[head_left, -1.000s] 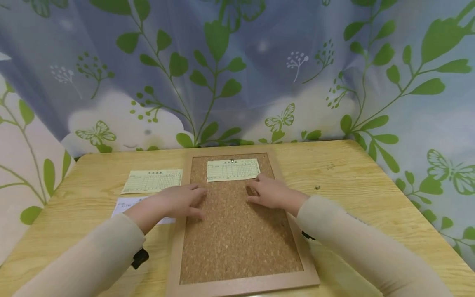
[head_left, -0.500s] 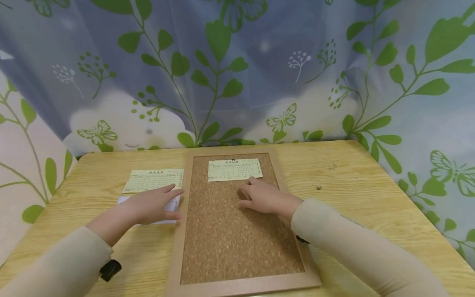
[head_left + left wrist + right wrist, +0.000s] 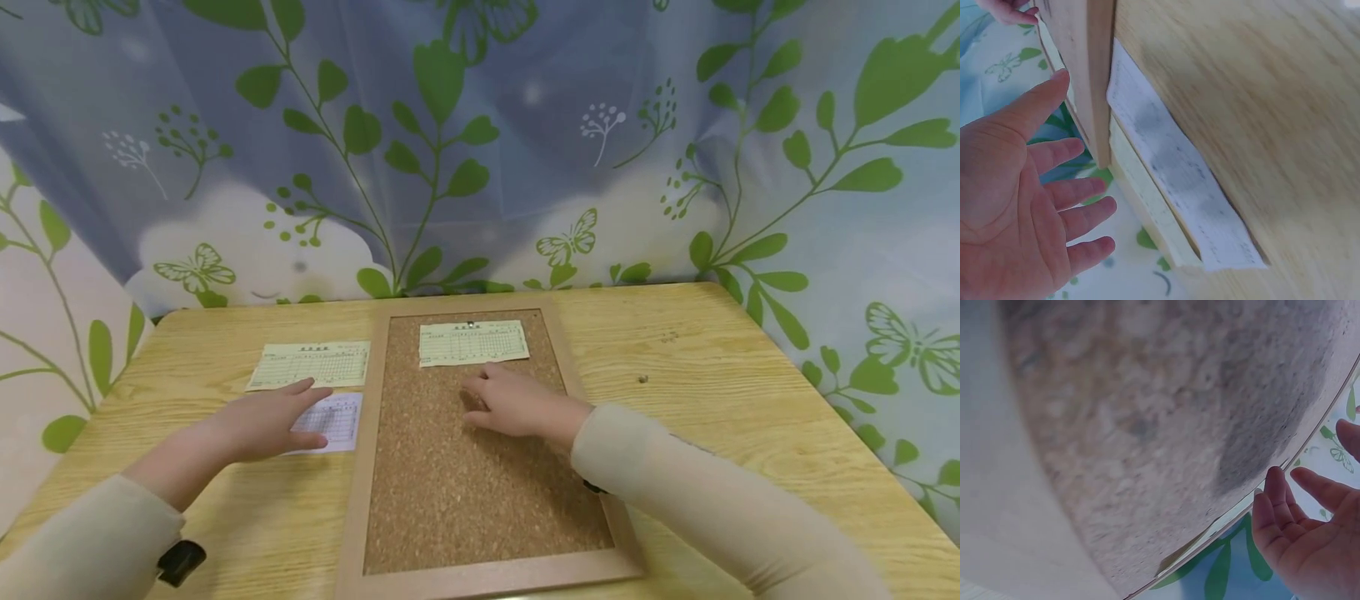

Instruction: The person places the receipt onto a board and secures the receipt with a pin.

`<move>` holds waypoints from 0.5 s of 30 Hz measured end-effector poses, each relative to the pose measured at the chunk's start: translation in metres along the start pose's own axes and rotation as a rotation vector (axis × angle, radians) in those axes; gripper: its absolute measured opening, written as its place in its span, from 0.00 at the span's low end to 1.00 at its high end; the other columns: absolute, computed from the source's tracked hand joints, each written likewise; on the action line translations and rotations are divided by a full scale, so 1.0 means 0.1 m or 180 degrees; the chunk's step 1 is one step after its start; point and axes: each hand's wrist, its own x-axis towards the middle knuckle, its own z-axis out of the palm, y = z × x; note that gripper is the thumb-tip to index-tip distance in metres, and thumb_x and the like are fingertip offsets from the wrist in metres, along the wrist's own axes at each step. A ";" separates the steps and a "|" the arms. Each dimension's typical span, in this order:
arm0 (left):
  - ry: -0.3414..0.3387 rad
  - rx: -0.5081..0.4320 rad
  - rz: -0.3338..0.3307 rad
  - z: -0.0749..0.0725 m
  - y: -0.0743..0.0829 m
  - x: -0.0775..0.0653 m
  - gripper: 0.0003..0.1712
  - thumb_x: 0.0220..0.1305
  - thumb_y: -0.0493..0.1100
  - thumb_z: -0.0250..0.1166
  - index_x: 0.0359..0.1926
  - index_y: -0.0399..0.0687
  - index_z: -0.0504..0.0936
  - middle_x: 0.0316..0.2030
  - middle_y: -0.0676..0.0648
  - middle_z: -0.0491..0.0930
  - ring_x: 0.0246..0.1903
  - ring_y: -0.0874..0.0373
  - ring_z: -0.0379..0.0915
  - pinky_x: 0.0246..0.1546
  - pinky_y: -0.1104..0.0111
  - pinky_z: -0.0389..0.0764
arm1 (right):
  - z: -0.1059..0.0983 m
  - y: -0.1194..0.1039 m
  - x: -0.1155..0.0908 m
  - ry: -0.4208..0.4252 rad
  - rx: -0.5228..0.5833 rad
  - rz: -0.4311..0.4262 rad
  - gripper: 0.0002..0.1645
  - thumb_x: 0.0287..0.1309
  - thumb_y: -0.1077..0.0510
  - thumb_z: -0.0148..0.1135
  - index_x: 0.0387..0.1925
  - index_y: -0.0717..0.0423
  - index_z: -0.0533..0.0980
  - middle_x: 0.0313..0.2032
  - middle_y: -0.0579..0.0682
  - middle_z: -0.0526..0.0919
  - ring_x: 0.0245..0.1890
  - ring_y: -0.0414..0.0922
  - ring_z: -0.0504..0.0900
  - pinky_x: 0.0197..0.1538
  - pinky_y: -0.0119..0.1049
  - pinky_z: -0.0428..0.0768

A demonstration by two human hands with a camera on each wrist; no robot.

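A framed cork board lies on the wooden table, with a yellow printed slip at its top and a small pin at the slip's upper edge. My right hand hovers over the cork just below that slip, its fingers loosely bent and holding nothing. Left of the board, my left hand is spread above a white printed slip, partly covering it; the left wrist view shows its palm bare. A second yellow slip lies on the table just behind the white one.
The wooden table extends on both sides of the board. A tiny dark object sits on it to the right. Behind hangs a curtain printed with leaves and butterflies. Dark wrist gear shows below the left sleeve.
My left hand has moved from the board's left edge leftward over the white slip, uncovering more of it. My right hand has shifted slightly left and down, away from the pinned slip's corner.
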 end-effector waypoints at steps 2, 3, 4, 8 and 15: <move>0.0029 0.0001 0.0000 0.02 -0.05 -0.02 0.43 0.60 0.60 0.60 0.66 0.36 0.62 0.64 0.26 0.55 0.53 0.32 0.66 0.50 0.42 0.67 | -0.01 -0.02 0.01 0.0014 -0.0032 -0.0052 0.31 0.63 0.43 0.55 0.62 0.53 0.67 0.50 0.51 0.71 0.42 0.42 0.72 0.42 0.38 0.72; 0.0042 0.0014 -0.0003 0.03 -0.08 -0.03 0.43 0.60 0.60 0.61 0.66 0.35 0.62 0.64 0.25 0.55 0.54 0.31 0.65 0.50 0.42 0.66 | -0.01 -0.04 0.01 0.0011 -0.0039 -0.0069 0.30 0.63 0.43 0.55 0.62 0.53 0.68 0.50 0.51 0.71 0.42 0.42 0.72 0.42 0.39 0.72; 0.0055 0.0007 -0.0013 0.04 -0.10 -0.03 0.43 0.60 0.60 0.61 0.66 0.35 0.62 0.63 0.25 0.55 0.54 0.30 0.65 0.50 0.42 0.66 | -0.01 -0.05 0.02 0.0010 -0.0037 -0.0081 0.30 0.63 0.43 0.55 0.61 0.53 0.68 0.49 0.51 0.71 0.41 0.42 0.72 0.42 0.39 0.72; 0.0080 0.0049 -0.0092 0.06 -0.20 -0.07 0.44 0.58 0.60 0.62 0.65 0.34 0.63 0.62 0.23 0.56 0.55 0.28 0.63 0.50 0.41 0.66 | 0.00 -0.10 0.06 -0.0018 0.0003 -0.0108 0.30 0.62 0.42 0.55 0.61 0.53 0.69 0.47 0.50 0.71 0.39 0.42 0.73 0.40 0.38 0.73; 0.0087 0.0081 -0.0221 0.10 -0.37 -0.14 0.45 0.56 0.60 0.63 0.64 0.33 0.64 0.61 0.22 0.57 0.55 0.27 0.61 0.49 0.40 0.65 | 0.03 -0.22 0.11 -0.0086 -0.0032 -0.0157 0.33 0.62 0.41 0.54 0.65 0.52 0.65 0.47 0.49 0.70 0.35 0.39 0.71 0.37 0.35 0.72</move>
